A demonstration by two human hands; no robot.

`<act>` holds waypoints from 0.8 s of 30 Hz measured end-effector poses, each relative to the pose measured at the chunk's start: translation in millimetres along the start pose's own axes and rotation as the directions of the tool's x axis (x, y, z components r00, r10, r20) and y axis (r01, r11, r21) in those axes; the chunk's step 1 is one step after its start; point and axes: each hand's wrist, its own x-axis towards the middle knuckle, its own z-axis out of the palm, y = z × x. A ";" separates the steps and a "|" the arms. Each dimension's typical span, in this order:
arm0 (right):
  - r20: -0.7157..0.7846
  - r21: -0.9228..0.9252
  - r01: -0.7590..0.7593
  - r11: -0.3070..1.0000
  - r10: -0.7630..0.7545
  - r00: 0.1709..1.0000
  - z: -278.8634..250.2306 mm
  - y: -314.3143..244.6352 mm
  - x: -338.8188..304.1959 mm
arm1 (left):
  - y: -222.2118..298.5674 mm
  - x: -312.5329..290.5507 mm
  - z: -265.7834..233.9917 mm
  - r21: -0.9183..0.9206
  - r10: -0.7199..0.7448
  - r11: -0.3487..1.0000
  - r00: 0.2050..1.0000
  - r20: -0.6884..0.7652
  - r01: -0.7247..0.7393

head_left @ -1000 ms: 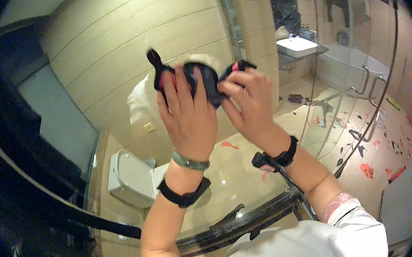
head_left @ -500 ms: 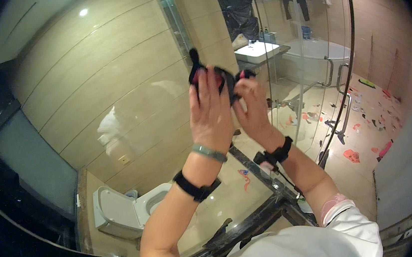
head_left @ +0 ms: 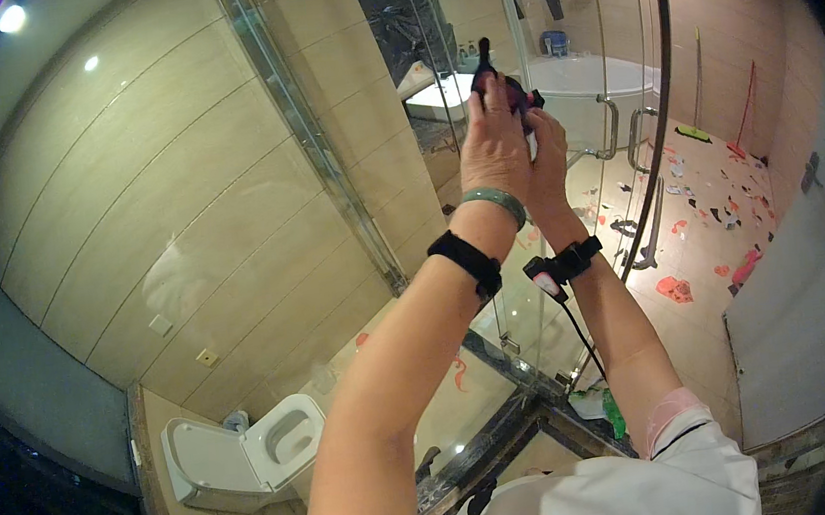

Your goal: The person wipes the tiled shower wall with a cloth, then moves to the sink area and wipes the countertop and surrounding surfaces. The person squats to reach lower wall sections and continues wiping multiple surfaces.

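Note:
Both my hands are raised together in front of the glass, at a thin black and dark red piece (head_left: 516, 96) with a narrow black tip pointing up. Its exact kind cannot be made out. My left hand (head_left: 498, 153) has its fingers over the piece's left and front side. Bent fingers of my right hand (head_left: 547, 148) grip its right edge, where a small pink patch shows. A green bangle (head_left: 495, 199) and a black strap (head_left: 466, 264) circle my left wrist. On my right wrist a black strap (head_left: 574, 259) carries a small device with a cable.
Glass panels with metal door handles (head_left: 610, 131) stand ahead. Beyond are a white basin (head_left: 441, 99) and a bathtub (head_left: 595, 77). Orange and black scraps (head_left: 674, 290) litter the floor at right, near a green broom head (head_left: 692, 134). A toilet (head_left: 286, 442) stands lower left.
My hands and the black and red piece have moved right and up, now in front of the basin. The two hands are closer together, and the view has shifted right.

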 end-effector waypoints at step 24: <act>0.543 0.098 -0.462 0.881 0.342 0.767 -70.3 -51.7 -168.3 | 48.7 -202.7 19.6 -0.209 0.140 0.975 0.948 0.285 -0.082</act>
